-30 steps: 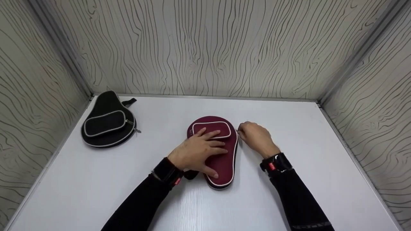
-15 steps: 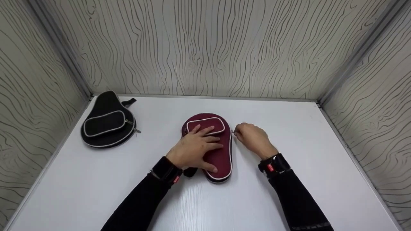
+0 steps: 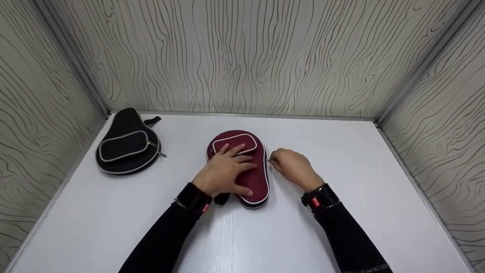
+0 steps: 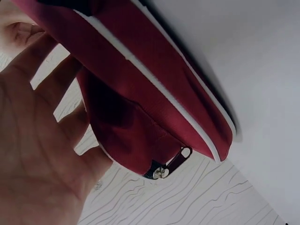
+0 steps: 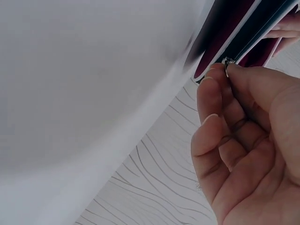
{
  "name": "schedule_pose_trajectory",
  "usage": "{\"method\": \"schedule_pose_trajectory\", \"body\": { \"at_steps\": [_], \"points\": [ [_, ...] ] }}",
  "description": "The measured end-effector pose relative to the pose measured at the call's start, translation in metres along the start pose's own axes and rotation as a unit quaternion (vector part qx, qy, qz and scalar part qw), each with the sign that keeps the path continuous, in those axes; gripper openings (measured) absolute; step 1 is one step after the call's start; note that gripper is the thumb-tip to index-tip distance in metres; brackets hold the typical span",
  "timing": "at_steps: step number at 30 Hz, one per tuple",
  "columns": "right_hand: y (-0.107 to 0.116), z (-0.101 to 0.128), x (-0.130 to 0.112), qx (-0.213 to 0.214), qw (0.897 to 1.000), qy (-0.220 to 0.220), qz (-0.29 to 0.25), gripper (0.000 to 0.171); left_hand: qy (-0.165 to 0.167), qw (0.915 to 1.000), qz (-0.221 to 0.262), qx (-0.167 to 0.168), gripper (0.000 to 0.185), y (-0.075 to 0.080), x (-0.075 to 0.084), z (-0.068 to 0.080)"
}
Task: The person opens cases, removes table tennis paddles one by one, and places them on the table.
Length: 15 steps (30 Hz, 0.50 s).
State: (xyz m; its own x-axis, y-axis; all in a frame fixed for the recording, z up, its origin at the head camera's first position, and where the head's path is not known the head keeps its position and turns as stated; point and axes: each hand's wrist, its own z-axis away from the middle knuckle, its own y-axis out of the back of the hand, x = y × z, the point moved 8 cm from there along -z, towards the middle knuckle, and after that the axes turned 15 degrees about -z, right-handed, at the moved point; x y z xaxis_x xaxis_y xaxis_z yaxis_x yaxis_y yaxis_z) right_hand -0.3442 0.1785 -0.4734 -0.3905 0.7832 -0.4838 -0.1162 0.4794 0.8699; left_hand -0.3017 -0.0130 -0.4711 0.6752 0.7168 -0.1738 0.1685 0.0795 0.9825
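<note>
A dark red table tennis paddle case [image 3: 258, 180] with white piping and a front pocket lies on the white table, its narrow handle end toward me. My left hand [image 3: 223, 170] rests on top with fingers spread, covering part of the pocket and the body. In the left wrist view the pocket's zipper pull [image 4: 179, 158] hangs beside that hand. At the case's right edge, my right hand [image 3: 293, 167] pinches the main zipper pull [image 5: 227, 69] between thumb and index finger. The other fingers are loosely curled.
A black paddle case [image 3: 127, 146] with white piping, a pocket and a strap lies at the back left of the table [image 3: 341, 151]. Wood-grain patterned panels [image 3: 242, 57] rise at the back and both sides. A black strap [image 3: 221, 198] sticks out under my left wrist.
The red case has shifted left and a little away from me under my left hand. My right hand has moved left, and the pull it pinches has slid along the edge toward the handle end.
</note>
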Motion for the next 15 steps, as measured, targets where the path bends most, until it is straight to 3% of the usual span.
{"method": "schedule_pose_trajectory", "body": {
  "at_steps": [15],
  "points": [
    [-0.012,0.005,-0.023,-0.017,0.999,0.043,0.006,0.01,0.052,0.9986,0.011,-0.003,0.088,-0.003,-0.023,0.002]
  ]
}}
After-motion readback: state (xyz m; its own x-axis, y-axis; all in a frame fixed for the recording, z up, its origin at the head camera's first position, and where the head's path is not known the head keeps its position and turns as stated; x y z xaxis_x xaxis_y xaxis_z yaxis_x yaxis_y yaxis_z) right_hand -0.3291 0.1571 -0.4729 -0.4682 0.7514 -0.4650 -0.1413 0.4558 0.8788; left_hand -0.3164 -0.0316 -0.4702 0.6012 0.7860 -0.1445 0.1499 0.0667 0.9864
